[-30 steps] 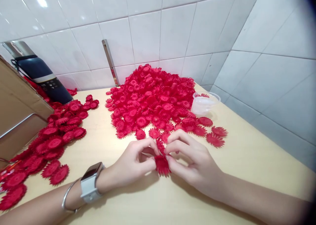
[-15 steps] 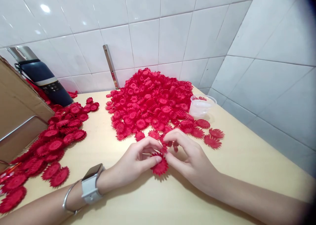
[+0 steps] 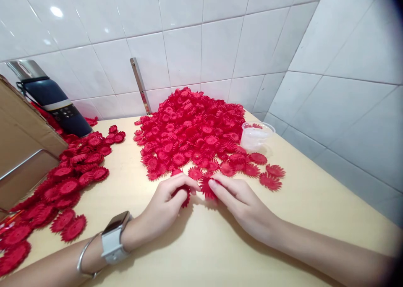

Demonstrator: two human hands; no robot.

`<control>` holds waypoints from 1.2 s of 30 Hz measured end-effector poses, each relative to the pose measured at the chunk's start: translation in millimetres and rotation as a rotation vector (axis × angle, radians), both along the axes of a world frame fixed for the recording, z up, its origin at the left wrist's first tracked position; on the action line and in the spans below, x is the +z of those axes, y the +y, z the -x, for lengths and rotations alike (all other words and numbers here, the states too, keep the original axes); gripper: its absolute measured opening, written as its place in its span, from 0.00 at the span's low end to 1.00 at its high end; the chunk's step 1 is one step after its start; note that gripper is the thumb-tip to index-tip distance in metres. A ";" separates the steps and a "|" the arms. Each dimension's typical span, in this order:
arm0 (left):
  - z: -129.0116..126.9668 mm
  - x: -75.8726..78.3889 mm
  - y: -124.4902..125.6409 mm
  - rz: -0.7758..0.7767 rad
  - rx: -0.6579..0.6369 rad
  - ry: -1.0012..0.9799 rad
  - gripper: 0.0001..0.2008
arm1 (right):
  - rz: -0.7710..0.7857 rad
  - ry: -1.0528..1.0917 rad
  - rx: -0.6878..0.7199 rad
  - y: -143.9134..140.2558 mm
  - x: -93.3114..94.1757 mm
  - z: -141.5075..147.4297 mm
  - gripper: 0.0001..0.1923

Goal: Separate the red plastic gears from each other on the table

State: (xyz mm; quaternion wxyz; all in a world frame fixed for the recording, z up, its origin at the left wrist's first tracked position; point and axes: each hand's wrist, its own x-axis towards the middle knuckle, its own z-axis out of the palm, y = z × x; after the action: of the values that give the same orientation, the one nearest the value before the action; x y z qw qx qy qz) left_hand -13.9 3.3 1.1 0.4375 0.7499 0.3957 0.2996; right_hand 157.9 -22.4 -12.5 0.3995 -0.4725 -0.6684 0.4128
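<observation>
The left hand (image 3: 163,203) curls over a red plastic flower disc with toothed petals (image 3: 185,196), its thumb and bent fingers (image 3: 185,181) closed round the piece so that only the disc's lower rim shows beneath the knuckles. The right hand (image 3: 242,199) lies flat just beside it at 3 o'clock, its fingertips (image 3: 213,183) resting on a second red flower disc (image 3: 206,188) that lies on the pale yellow wooden tabletop (image 3: 201,245); whether those fingers pinch the piece or only press it down cannot be told. The two discs sit near the middle of the table, just at the near edge of a large heap of red flower discs (image 3: 195,131) that rises at 12 o'clock against the white tiled wall (image 3: 189,35), too many to count. Loose discs trail from the heap towards 2 o'clock, about six lying singly. At 2 o'clock, touching the heap, stands one small clear plastic cup (image 3: 256,135) with a disc or two showing red inside. At 9 o'clock a second, flatter spread of larger red flower discs (image 3: 63,186) runs along the table edge, again beyond counting. Behind it at 10 o'clock one dark blue flask with a steel top (image 3: 53,104) leans against the wall beside one brown cardboard box (image 3: 22,148). The left wrist bears one white-strapped watch (image 3: 115,236) and one thin metal bangle (image 3: 85,257).
</observation>
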 end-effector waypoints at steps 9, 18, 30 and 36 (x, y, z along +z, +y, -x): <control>-4.2 4.0 -2.7 0.041 -0.057 -0.008 0.04 | -0.051 -0.053 0.124 -2.2 -1.3 -2.9 0.17; -3.7 3.5 -2.2 -0.071 -0.068 0.061 0.02 | 0.068 0.058 0.171 0.4 -0.2 -0.8 0.18; -2.2 1.6 -1.9 -0.116 -0.035 0.081 0.04 | 0.037 0.025 0.212 -0.6 2.9 -2.2 0.12; -0.9 1.0 -3.0 -0.176 -0.031 0.116 0.07 | 0.113 0.007 0.222 -1.0 3.1 -0.9 0.12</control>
State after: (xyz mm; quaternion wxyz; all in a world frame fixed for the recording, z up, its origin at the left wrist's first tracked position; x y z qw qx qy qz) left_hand -13.0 0.4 2.1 0.3508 0.8074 0.3810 0.2826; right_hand 158.8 -23.4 -9.3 0.3264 -0.4158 -0.6909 0.4931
